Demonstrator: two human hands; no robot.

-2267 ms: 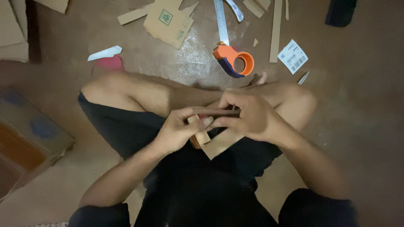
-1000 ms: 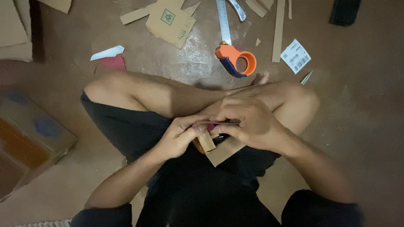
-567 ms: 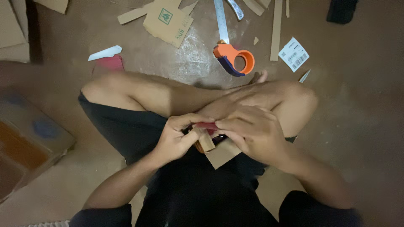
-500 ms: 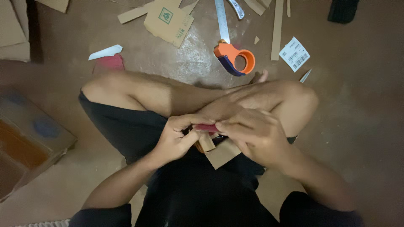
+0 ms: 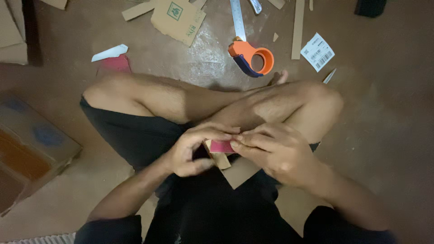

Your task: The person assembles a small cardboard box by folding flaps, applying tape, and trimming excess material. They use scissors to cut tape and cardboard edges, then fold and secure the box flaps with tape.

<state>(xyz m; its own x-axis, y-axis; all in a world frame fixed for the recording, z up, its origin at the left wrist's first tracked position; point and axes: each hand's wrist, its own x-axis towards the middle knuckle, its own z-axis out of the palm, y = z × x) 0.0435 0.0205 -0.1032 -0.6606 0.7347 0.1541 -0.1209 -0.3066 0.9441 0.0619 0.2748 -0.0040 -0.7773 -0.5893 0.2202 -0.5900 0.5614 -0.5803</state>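
Observation:
I sit cross-legged on a brown floor and hold a small cardboard piece point(image 5: 221, 159) with a red strip point(image 5: 221, 146) on its top, over my lap. My left hand point(image 5: 190, 151) curls around the piece from the left, thumb underneath. My right hand point(image 5: 271, 152) pinches the red strip's right end with its fingertips. Under both hands a larger flat cardboard scrap point(image 5: 242, 171) rests on my black shorts.
An orange tape dispenser point(image 5: 253, 56) lies on the floor beyond my legs, with a metal ruler point(image 5: 237, 18), cardboard strips point(image 5: 297, 27), a printed cardboard piece point(image 5: 177, 19), a white label point(image 5: 318, 51) and a red scrap point(image 5: 115, 63). A cardboard box point(image 5: 27, 149) sits at the left.
My hands have drawn closer together over the piece and sunk a little toward my lap. The red strip now shows between my fingertips. The things on the floor have not moved.

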